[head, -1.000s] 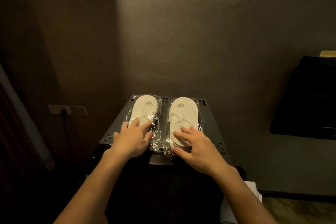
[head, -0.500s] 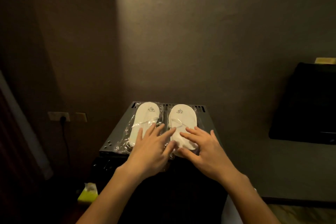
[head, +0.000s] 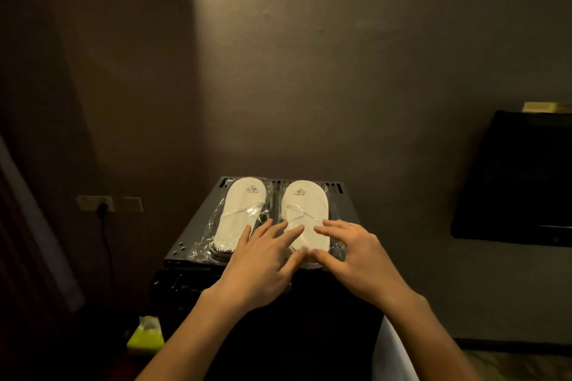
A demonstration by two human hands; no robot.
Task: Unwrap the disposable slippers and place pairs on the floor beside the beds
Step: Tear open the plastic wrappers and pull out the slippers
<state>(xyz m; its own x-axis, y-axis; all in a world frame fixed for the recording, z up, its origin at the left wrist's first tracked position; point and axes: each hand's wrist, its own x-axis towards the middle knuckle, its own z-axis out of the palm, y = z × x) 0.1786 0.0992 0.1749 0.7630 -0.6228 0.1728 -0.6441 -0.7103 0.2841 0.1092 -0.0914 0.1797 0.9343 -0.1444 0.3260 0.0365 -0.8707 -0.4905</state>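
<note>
Two packs of white disposable slippers in clear plastic wrap lie side by side on top of a dark grey metal cabinet (head: 192, 237). The left pack (head: 240, 213) is uncovered except at its near right corner. Both hands rest on the near end of the right pack (head: 305, 210). My left hand (head: 266, 260) lies with fingers spread and straight across the gap onto that pack. My right hand (head: 353, 254) has straight fingers on its near right side. The two thumbs meet at the pack's near edge.
The cabinet stands against a brown wall. A wall socket (head: 96, 203) with a black plug and cable is to the left. A yellow-green tissue box (head: 145, 335) sits low left. A black screen (head: 523, 179) hangs at right. A curtain (head: 28, 226) runs along the left edge.
My left hand has moved from the left pack over to the right pack, beside my right hand. The view has shifted slightly closer and downward.
</note>
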